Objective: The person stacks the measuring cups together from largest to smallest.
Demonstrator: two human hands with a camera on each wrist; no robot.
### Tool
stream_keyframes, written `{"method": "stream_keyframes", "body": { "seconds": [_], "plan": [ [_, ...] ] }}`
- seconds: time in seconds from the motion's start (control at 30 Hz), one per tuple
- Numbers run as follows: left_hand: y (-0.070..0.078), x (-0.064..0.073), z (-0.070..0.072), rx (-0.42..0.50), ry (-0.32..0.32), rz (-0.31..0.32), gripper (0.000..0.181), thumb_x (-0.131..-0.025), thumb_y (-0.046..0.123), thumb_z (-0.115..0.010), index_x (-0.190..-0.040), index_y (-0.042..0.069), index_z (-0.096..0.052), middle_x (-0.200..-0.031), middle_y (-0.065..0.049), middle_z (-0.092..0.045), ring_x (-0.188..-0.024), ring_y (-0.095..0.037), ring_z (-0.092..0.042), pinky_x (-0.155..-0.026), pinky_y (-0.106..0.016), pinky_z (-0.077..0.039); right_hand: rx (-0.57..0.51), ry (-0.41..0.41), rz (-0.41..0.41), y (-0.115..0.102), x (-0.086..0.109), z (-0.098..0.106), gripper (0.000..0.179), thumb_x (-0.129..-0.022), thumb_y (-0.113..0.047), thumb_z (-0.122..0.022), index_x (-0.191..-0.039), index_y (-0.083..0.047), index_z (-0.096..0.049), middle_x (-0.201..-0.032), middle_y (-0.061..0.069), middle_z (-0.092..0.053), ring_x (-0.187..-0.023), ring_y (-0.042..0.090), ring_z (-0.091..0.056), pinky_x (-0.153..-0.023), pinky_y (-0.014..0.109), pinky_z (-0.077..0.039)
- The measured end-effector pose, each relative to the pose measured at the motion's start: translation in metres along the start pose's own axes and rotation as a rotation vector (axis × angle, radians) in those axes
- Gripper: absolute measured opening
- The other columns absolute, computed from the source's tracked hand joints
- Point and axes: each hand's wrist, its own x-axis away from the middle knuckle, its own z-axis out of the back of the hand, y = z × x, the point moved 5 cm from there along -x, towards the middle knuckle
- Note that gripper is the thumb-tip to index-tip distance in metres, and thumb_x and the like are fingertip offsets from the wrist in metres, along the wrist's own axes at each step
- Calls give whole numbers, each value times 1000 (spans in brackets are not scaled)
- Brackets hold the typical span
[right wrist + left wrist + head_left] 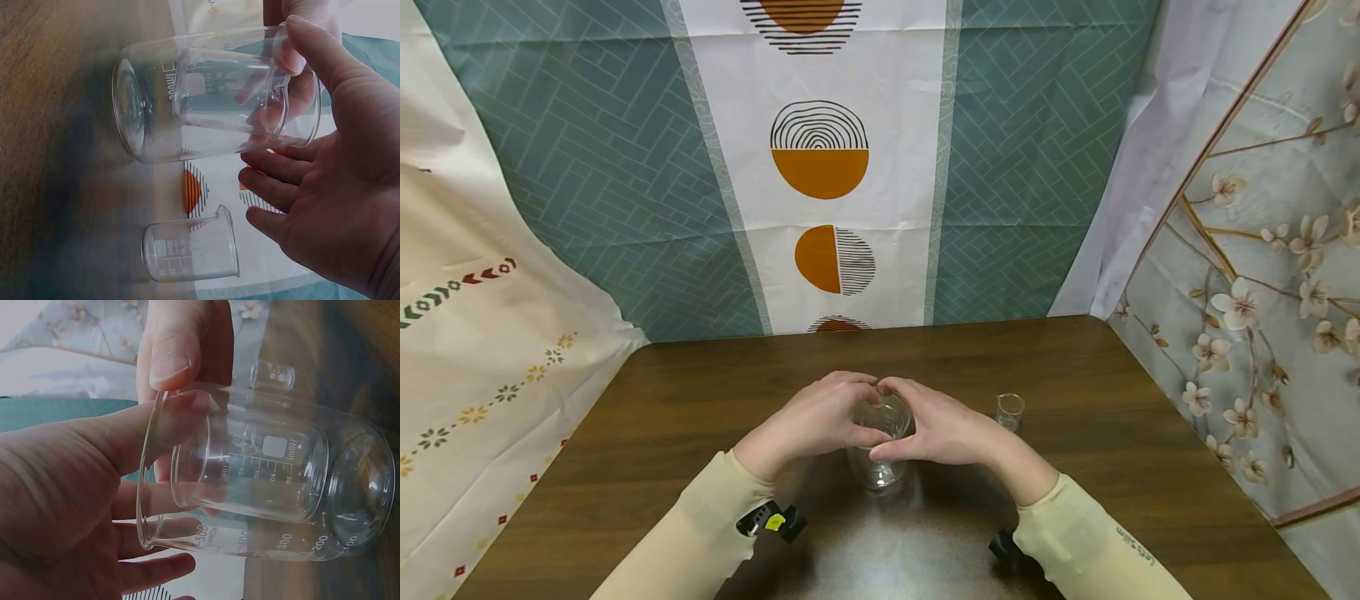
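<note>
A large clear glass beaker (881,473) stands upright on the table between my hands. Inside it hangs a smaller 100 ml beaker (275,481), its base above the large beaker's bottom. My left hand (820,414) reaches over the large rim and pinches the smaller beaker near its top, thumb and a finger inside. With its thumb by the large beaker's rim and fingers behind the glass, my right hand (943,427) holds the large beaker. Through the glass, the exact finger contacts are partly unclear.
A 50 ml beaker (1010,410) stands on the brown wooden table (737,358), just beyond my right wrist. Patterned cloth (1022,167) hangs behind the table's far edge, with more cloth at both sides.
</note>
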Motion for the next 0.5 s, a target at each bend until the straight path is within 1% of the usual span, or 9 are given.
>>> {"method": "stream_keyframes", "body": {
  "seconds": [0.27,0.5],
  "plan": [
    [-1,-2,-2,9,-17,5,43,-89,42,-94,-117,11,-84,-148,-13,-68,-144,-35,-56,-115,-56,-50,-6,-6,-10,1,0,0,89,-89,-70,-82,-159,-26,-48,-159,-3,-54,-142,23,-56,-111,55,-50],
    [-1,-4,-3,3,-29,22,42,-89,42,-94,-116,12,-84,-148,-12,-68,-145,-34,-55,-115,-55,-50,-10,-6,-13,1,0,-1,87,-89,-70,-82,-157,-27,-49,-156,-5,-54,-137,23,-59,-108,54,-52]
  ]
}}
